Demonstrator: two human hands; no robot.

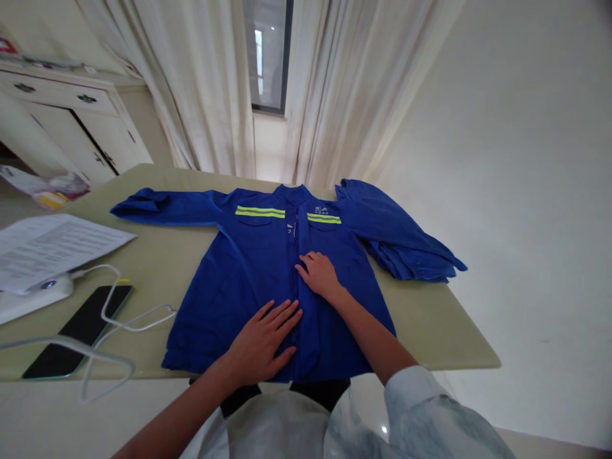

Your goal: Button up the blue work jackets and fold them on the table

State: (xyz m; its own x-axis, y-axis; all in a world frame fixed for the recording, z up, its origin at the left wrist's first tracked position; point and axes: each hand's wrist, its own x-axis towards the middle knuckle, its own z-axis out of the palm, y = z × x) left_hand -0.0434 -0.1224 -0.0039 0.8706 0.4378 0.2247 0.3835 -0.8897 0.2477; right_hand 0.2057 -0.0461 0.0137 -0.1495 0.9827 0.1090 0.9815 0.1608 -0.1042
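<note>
A blue work jacket (248, 268) with yellow-green reflective stripes lies front up on a beige table (430, 325), its sleeves spread left and right. My left hand (262, 341) lies flat on the lower front of the jacket, fingers stretched out towards the closed middle seam. My right hand (319, 274) rests palm down higher up on the seam, fingers slightly bent and together, holding nothing that I can see.
Left on the table lie a black phone (79, 331), a white cable (129, 319), a white device (29, 296) and printed papers (48, 245). A white cabinet (71, 121) stands at the back left, and curtains (329, 89) hang beside a window. The table's right edge drops off near the wall.
</note>
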